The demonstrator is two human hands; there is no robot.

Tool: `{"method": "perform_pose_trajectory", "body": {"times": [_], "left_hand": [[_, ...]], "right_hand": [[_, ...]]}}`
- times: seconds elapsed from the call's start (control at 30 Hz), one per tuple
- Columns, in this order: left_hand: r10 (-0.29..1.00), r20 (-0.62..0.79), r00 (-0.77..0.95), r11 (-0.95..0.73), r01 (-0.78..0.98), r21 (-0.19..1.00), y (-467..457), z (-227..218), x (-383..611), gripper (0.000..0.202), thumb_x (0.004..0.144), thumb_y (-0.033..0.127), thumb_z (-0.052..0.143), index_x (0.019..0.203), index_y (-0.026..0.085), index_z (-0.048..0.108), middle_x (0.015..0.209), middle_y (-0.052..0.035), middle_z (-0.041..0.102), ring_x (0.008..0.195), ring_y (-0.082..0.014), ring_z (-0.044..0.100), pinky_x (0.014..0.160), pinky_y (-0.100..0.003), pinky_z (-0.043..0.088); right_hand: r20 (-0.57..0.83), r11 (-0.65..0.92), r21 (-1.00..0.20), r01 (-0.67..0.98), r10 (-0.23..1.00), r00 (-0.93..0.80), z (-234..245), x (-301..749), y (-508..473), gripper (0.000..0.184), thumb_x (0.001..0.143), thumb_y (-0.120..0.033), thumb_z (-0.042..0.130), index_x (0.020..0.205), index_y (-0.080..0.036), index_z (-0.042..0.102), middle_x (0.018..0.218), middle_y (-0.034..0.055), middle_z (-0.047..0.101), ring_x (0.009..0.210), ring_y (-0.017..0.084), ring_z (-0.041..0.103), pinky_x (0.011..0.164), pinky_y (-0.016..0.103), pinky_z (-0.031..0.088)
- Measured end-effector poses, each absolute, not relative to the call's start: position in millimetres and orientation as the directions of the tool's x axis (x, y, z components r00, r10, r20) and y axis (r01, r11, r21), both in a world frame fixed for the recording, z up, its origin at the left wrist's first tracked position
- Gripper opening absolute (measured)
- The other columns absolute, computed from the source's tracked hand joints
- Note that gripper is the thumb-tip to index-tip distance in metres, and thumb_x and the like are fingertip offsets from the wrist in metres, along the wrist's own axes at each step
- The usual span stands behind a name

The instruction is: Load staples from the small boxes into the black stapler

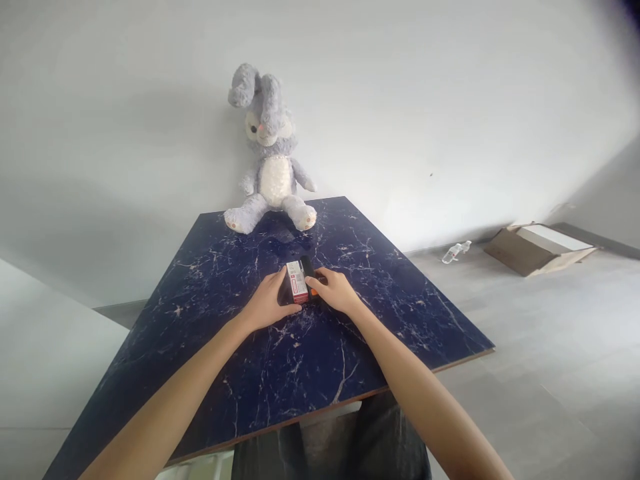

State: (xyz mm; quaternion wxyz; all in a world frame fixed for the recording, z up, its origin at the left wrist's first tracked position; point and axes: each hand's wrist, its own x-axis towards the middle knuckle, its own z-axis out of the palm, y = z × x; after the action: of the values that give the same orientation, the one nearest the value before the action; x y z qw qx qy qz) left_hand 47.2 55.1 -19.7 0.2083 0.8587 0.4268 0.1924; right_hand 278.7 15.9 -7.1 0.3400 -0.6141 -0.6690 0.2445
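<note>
A small red-and-white box (297,280) is at the middle of the dark blue marbled table (200,373). My left hand (267,301) grips its left side, thumb at the near end and fingers at the far end. Pressed along the box's right side is a slim black box with an orange patch (307,267). My right hand (336,291) holds that one, its thumb on top and the other fingers partly hidden on the right side. The two boxes appear to touch side by side.
A grey plush rabbit (276,180) sits at the table's far edge against the wall. On the floor to the right lie a clear plastic bottle (456,252) and an open cardboard box (525,257). The table's right edge ends at a corner (493,347).
</note>
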Motion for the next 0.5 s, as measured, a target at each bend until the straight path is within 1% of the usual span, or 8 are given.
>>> {"method": "perform_pose_trajectory", "body": {"times": [0.07, 0.13, 0.3, 0.4, 0.5], "left_hand": [[0.818, 0.149, 0.555, -0.546, 0.671, 0.501, 57.2, -20.6, 47.1, 0.093, 0.079, 0.065, 0.069, 0.156, 0.028, 0.032, 0.157, -0.0136, 0.041, 0.142, -0.0390, 0.039, 0.111, -0.050, 0.038], [0.805, 0.165, 0.570, -0.570, 0.665, 0.483, 59.0, -20.6, 48.6, 0.086, 0.081, 0.062, 0.070, 0.153, 0.030, 0.038, 0.154, -0.0106, 0.045, 0.139, -0.0369, 0.044, 0.111, -0.049, 0.039], [0.765, 0.237, 0.599, -0.629, 0.615, 0.475, 66.6, -17.9, 67.6, 0.086, 0.080, 0.052, 0.075, 0.153, 0.031, 0.036, 0.145, -0.0071, 0.056, 0.129, -0.0332, 0.055, 0.104, -0.045, 0.046], [0.729, 0.288, 0.621, -0.673, 0.572, 0.468, 82.2, -19.4, 100.3, 0.082, 0.078, 0.048, 0.077, 0.149, 0.029, 0.042, 0.139, -0.0068, 0.061, 0.126, -0.0321, 0.058, 0.102, -0.042, 0.047], [0.723, 0.310, 0.617, -0.681, 0.564, 0.466, 104.9, -23.8, 150.5, 0.080, 0.074, 0.047, 0.080, 0.144, 0.025, 0.047, 0.130, -0.0086, 0.066, 0.119, -0.0316, 0.062, 0.097, -0.040, 0.050]], "right_hand": [[0.159, 0.126, -0.738, 0.663, 0.987, -0.011, -6.9, 277.5, 15.4, 0.036, 0.096, -0.050, 0.054, 0.111, -0.021, 0.070, 0.103, 0.0062, 0.075, 0.086, 0.020, 0.068, 0.074, 0.026, 0.045], [0.173, 0.129, -0.729, 0.672, 0.985, 0.000, -7.2, 275.7, 14.6, 0.035, 0.095, -0.050, 0.054, 0.109, -0.022, 0.070, 0.100, 0.0059, 0.075, 0.083, 0.020, 0.067, 0.073, 0.027, 0.044], [0.223, 0.122, -0.710, 0.693, 0.973, 0.057, -11.3, 282.5, 18.6, 0.032, 0.097, -0.046, 0.050, 0.096, -0.022, 0.071, 0.089, 0.0046, 0.074, 0.076, 0.019, 0.066, 0.067, 0.026, 0.040], [0.254, 0.089, -0.686, 0.722, 0.959, 0.123, -16.3, 306.4, 29.8, 0.035, 0.099, -0.045, 0.045, 0.091, -0.021, 0.069, 0.084, 0.0044, 0.073, 0.073, 0.018, 0.065, 0.065, 0.025, 0.039], [0.281, 0.029, -0.647, 0.762, 0.938, 0.203, -22.0, 345.9, 46.8, 0.038, 0.102, -0.044, 0.040, 0.091, -0.021, 0.069, 0.086, 0.0053, 0.073, 0.077, 0.019, 0.066, 0.068, 0.025, 0.039]]}}
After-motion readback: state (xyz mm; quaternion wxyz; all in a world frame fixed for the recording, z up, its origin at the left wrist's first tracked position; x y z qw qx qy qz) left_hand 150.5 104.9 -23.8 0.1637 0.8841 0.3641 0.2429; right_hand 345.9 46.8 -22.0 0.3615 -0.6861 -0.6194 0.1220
